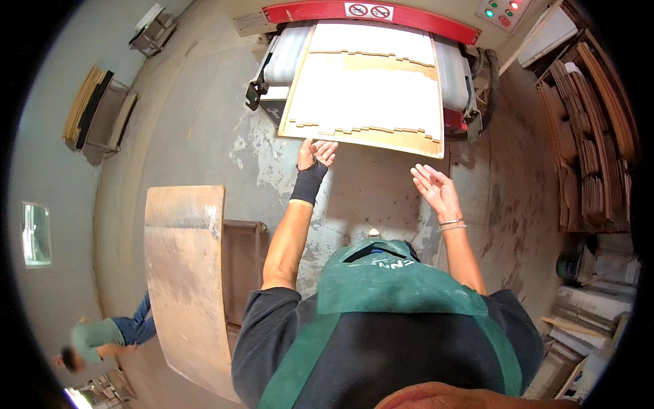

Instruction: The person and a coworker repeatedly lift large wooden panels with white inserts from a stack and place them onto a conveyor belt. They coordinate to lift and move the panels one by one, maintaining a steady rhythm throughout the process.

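Note:
A large tan board (392, 143) with white, step-edged pieces (381, 99) lying over it sticks out toward me from a machine. Its far end passes beneath a red bar (300, 13). Just at the board's near left edge is my left hand (318, 153), palm up with fingers extended, wearing a black wrist wrap (308, 183); whether the fingertips touch the edge I cannot tell. My right hand (437, 189), with bracelets at the wrist, is held open below the near right corner, apart from the board. Neither hand holds anything.
Light conveyor belts (289, 58) show on both sides of the board. A control panel (503, 12) with lit buttons is at the far right. To my left stands a table with a worn brown top (184, 273). Stacked panels (586, 129) line the right; another person (102, 337) is lower left.

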